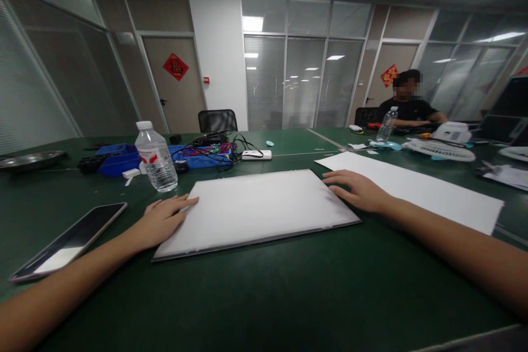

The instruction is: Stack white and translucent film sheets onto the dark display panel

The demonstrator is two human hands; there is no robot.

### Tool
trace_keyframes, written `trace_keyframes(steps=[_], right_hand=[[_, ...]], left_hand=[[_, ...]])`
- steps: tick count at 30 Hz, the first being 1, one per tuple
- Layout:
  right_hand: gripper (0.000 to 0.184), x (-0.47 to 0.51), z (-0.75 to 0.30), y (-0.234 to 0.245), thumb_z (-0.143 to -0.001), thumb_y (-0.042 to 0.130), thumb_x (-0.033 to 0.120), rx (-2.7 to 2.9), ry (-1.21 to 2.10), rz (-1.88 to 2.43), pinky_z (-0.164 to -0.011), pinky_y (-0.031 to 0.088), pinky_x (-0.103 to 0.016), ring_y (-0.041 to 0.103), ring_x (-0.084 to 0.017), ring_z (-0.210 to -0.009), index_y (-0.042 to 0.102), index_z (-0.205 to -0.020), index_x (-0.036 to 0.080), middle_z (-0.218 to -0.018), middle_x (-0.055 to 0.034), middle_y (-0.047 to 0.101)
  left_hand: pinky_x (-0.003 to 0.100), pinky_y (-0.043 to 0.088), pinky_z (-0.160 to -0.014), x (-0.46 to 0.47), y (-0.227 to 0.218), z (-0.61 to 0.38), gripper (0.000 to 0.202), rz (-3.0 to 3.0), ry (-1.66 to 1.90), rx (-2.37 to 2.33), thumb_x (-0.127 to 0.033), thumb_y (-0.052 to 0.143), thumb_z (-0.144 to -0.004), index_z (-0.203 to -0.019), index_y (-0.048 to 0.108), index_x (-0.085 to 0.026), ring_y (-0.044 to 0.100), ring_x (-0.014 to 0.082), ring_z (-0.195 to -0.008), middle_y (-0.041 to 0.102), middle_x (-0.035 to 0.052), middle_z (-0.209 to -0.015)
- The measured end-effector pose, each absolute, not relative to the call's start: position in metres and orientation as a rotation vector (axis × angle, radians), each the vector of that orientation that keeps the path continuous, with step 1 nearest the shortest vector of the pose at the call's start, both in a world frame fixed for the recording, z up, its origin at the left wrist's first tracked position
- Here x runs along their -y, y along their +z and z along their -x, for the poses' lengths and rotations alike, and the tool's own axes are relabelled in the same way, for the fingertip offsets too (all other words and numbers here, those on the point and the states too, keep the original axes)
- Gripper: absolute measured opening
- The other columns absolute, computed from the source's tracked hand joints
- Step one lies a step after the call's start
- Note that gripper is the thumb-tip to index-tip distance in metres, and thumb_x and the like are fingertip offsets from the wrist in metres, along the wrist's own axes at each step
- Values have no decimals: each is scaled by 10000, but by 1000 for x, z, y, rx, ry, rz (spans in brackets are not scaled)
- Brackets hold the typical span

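A flat white panel [256, 206] with a thin dark edge lies on the green table [264, 302] in front of me. My left hand [167, 220] rests at the panel's left edge, its fingers stretched out and the index fingertip on the white surface. At the right edge is my right hand [357, 188], fingers extended and apart, the fingertips at or just beside the panel's border. Neither hand is closed round anything. Beyond my right hand, a large white sheet [412, 187] lies flat on the table.
A clear water bottle [159, 162] stands behind my left hand, and a phone [70, 242] lies to its left. Farther back are blue trays [202, 158] with tangled cables and a white power strip [256, 155]. A person [406, 104] sits at the far right, near another bottle [386, 125] and a white fan [439, 148].
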State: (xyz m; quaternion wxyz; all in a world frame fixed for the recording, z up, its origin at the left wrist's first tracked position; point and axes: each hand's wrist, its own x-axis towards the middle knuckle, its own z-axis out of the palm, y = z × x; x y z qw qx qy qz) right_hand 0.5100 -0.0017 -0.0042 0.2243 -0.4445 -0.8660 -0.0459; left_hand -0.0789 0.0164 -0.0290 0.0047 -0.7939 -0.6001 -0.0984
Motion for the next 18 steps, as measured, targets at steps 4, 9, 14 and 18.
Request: trace_keyframes(steps=[4,9,14,18], right_hand=[[564,-21,-541,-13,-1031,441,564,2277,-330,1679,-1181,413,-535,520,-326,-1412,651,-1419,212,-1551,-139,552],[769,-40,-572,-33,-981,431,671,2014,-346,2213,-1068,453,-632,530,-438,-1373,547,-1504,120,-1512,-283,537],[702,-46,-584,-37,-1002,355,692,2067,-253,2243,-976,509,-514,683,-344,-1136,669,-1335,160,-1263,-228,707],[609,-42,-584,-32,-1028,359,586,2114,-253,2232,-927,514,-493,704,-336,-1057,684,-1312,157,-1195,-220,727]], left_hand=[[524,311,-1252,-17,-28,80,651,2510,-288,1879,-462,395,-899,-1503,601,-333,435,305,-1525,503,8,-1612],[549,301,-1248,-13,-24,75,683,2516,-285,1912,-572,370,-932,-1520,586,-299,419,331,-1533,476,43,-1633],[624,270,-1234,-9,-21,71,765,2502,-222,1931,-696,360,-929,-1553,542,-292,378,379,-1548,448,79,-1656],[613,292,-1223,-12,-24,73,727,2508,-248,1907,-679,405,-926,-1539,558,-318,392,384,-1539,476,72,-1641]])
